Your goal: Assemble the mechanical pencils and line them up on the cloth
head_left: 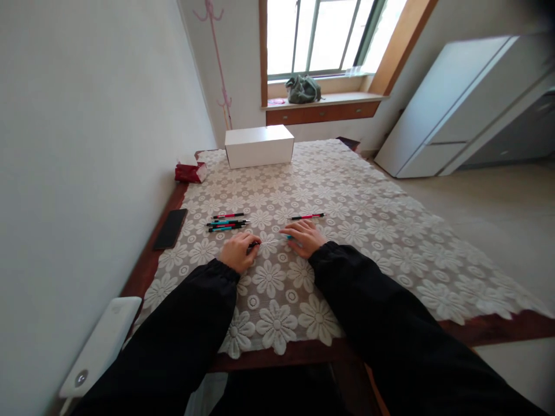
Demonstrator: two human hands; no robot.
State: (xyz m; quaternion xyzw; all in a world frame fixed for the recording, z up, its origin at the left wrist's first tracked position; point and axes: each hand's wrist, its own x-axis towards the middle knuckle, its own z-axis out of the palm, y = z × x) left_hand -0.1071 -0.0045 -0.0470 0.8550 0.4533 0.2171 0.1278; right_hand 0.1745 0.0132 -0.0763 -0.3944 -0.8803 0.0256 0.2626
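My left hand (237, 252) is closed, thumb and fingertips pinched on a dark pen (254, 244) that is mostly hidden. Across from it, my right hand (306, 236) holds a light-blue pen piece (289, 237) under its fingers; most of that piece is covered. A thin pale strip shows faintly in the gap between both hands, too small to make out. Just beyond my left hand lie several black, blue and red pens (227, 229) in a loose row. A single red and black pen (307, 216) lies beyond my right fingers.
A white floral lace cloth (269, 277) covers the wooden table. A black phone (170, 229) lies at the left edge, with a red tissue pack (191, 172) farther back. At the far end stands a white box (259, 149). A wall runs along the left.
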